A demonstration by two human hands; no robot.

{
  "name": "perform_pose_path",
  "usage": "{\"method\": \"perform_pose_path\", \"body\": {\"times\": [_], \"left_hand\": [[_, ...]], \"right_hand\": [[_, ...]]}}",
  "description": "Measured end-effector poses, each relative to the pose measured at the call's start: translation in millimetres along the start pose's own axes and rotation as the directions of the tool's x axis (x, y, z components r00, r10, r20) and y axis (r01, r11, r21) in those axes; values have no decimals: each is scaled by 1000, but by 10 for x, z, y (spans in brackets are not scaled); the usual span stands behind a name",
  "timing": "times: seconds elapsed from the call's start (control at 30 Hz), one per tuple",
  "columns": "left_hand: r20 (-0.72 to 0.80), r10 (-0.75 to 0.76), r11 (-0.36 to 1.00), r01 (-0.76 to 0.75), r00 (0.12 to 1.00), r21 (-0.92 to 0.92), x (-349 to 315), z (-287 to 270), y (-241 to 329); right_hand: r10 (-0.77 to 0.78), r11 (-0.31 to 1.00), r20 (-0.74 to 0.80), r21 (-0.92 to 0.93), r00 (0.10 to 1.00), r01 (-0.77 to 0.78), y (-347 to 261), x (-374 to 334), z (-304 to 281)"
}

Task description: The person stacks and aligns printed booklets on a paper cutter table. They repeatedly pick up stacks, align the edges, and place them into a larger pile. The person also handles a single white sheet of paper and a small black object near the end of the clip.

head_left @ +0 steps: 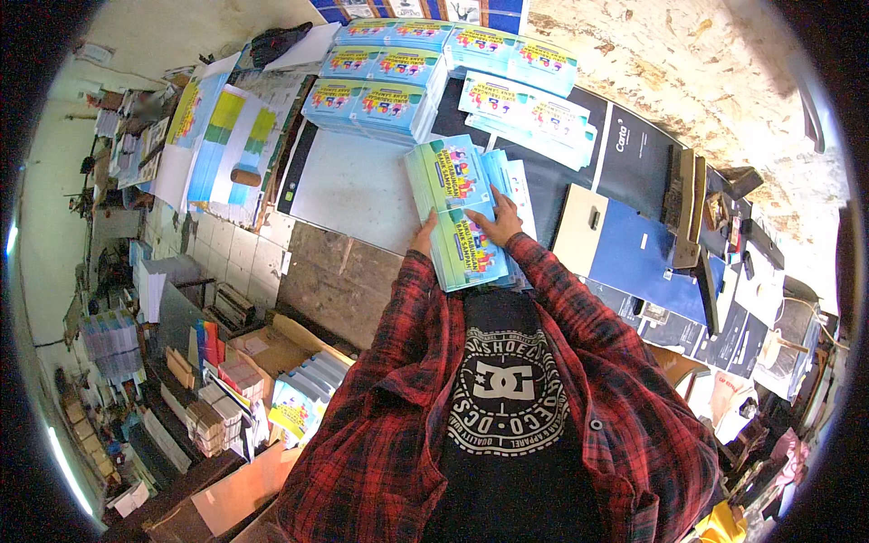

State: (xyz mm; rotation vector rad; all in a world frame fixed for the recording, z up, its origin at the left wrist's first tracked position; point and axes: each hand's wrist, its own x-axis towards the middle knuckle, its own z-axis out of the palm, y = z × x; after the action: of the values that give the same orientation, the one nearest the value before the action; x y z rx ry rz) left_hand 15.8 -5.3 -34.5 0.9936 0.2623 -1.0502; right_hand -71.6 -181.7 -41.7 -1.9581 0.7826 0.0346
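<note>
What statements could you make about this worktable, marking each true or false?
1. The bare left hand and bare right hand touch a rectangular stack of blue-and-green printed paper. True.
2. The person is dressed entirely in white. False: the long plaid sleeves are red and black.
3. A flat, rectangular dark-blue panel lies to the right of the hands. True.
4. No other printed paper lies beyond the hands. False: rectangular light-blue paper stacks stand there.
</note>
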Motion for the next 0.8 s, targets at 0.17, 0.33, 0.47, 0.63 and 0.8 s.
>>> {"method": "perform_pose_path", "body": {"times": [0.17,0.33,0.47,0.63,0.8], "left_hand": [[-125,161,980,-143,979,138,91,-738,6],[-194,267,934,-204,944,292,98,-1225,62],[-138,239,904,-168,961,392,-3,-689,128],[-215,253,892,-142,943,428,74,-392,-16],[-279,213,932,-109,936,347,99,-476,3]], "right_hand": [[-39,998,-57,-59,998,36,102,-10,-134],[-308,857,-196,-482,931,182,255,-116,-133],[-299,899,7,-332,954,284,6,-132,19],[-8,944,41,-329,999,21,-170,-71,166],[-9,977,48,-212,999,19,-173,-67,66]]}}
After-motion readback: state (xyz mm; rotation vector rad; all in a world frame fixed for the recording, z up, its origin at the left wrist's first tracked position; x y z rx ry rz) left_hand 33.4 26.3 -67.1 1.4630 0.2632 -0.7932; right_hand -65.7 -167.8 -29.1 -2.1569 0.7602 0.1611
